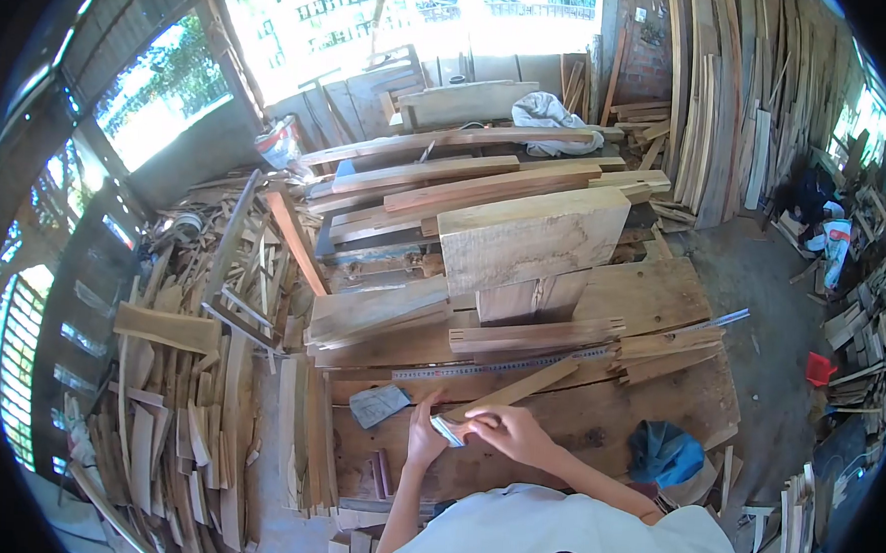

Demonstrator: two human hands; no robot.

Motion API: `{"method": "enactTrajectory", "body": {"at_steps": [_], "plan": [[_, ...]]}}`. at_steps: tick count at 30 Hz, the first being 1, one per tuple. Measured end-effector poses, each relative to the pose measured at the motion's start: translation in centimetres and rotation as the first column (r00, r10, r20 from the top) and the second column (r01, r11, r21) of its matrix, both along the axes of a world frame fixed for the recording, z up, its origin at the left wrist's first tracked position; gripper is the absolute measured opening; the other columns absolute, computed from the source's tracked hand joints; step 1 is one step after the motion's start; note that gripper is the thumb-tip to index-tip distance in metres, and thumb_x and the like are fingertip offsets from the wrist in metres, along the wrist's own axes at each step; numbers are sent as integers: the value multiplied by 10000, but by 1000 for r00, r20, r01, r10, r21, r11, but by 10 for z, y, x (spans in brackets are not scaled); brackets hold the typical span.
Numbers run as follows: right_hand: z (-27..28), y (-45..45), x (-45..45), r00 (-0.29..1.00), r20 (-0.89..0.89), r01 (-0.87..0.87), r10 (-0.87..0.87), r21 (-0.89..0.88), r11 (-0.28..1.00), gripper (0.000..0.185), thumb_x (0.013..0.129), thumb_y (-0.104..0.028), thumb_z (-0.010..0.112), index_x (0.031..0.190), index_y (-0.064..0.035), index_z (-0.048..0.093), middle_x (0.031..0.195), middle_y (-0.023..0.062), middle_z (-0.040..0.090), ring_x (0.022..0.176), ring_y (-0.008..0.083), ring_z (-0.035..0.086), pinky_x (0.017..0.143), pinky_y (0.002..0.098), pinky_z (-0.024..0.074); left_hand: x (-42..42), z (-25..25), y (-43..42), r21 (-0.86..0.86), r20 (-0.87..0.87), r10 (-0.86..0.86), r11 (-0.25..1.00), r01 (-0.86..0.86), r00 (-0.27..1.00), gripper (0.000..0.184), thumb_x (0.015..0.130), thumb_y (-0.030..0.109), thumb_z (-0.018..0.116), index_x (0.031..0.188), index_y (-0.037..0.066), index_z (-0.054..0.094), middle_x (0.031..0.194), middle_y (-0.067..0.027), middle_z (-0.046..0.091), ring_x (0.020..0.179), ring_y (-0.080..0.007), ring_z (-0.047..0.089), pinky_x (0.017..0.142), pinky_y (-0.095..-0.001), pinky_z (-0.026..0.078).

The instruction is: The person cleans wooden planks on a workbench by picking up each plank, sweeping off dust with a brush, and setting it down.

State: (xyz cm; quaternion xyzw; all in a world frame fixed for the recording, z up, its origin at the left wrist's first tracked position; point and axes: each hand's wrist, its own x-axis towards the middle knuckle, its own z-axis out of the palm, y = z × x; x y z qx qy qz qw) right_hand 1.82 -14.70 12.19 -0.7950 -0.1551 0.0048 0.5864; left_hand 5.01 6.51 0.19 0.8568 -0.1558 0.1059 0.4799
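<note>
Head view: left hand point(427, 436) and right hand point(517, 439) grasp a small silver-brown object point(447, 431); slack fingers might drop it on the brown wooden workbench point(601, 413).

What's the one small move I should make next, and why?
Perhaps steady the small item with your left hand: its pale part sits right beside that hand, while your right hand seems to hold its brownish end. I can't tell exactly what the item is.
</note>
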Motion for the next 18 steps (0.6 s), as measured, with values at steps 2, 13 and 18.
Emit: {"method": "enactTrajectory", "body": {"at_steps": [2, 13, 18], "plan": [[-10, -9, 5, 976, -211, 79, -59, 90, 993, 265, 933, -173, 679, 1113, 21, 683, 836, 104, 705, 733, 121, 659, 663, 274, 517, -1, 0, -1, -33, -19, 5, 999, -6, 1000, 801, 650, 140, 868, 1363, 58, 510, 1158, -120, 675, 1078, -324, 632, 953, -433, 489], [-4, -112, 18, 782, 143, 623, -607, -138, 770, 113, 874, -80, 692, 899, 30, 677, 664, 78, 607, 565, 127, 534, 522, 290, 436, -2, 11, -3, 63, -11, 25, 998, -24, 1000, 882, 617, 255, 935, 1362, 51, 508, 1125, -104, 684, 1063, -290, 631, 958, -427, 498], [20, -122, 17, 714, 530, 689, -458, -416, 593, 106, 822, -85, 701, 924, -57, 690, 710, 96, 586, 698, 269, 600, 679, 407, 448, -1, 14, -4, 73, 16, 15, 997, -16, 1000, 863, 623, 245, 930, 1355, 53, 515, 1118, -104, 684, 1060, -292, 630, 951, -427, 499]]}}
